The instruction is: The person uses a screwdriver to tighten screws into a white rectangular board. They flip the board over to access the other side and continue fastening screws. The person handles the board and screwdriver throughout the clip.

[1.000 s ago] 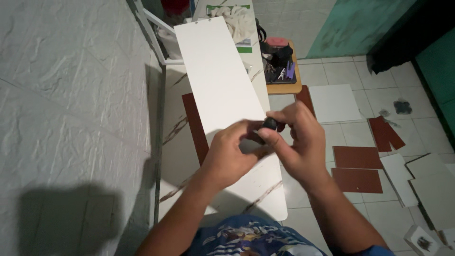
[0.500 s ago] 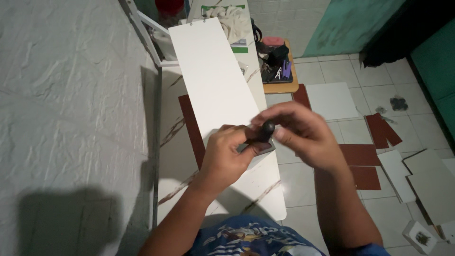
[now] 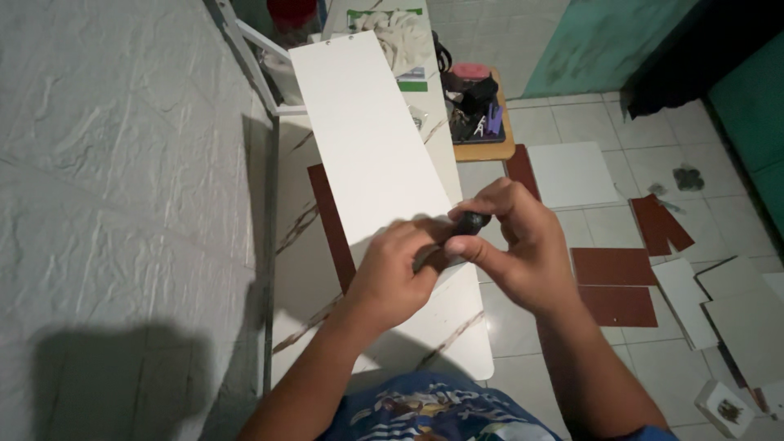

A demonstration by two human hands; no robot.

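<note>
A long white board (image 3: 367,139) lies lengthwise on a marbled white table (image 3: 298,245), its near end under my hands. Both hands meet over that end on a small dark object (image 3: 471,222), likely a tool handle. My right hand (image 3: 514,245) pinches its top with fingers and thumb. My left hand (image 3: 400,273) is curled around its lower part, which stays mostly hidden. What the object touches beneath is covered by my fingers.
A textured white wall fills the left. A dark red strip (image 3: 331,224) lies beside the board. A wooden tray (image 3: 482,122) of dark items sits at the table's far end. White and red-brown panels (image 3: 612,265) are scattered on the tiled floor at right.
My hands have shifted slightly along the board's near end, still clasped on the dark object. The right hand's fingers have turned around its top.
</note>
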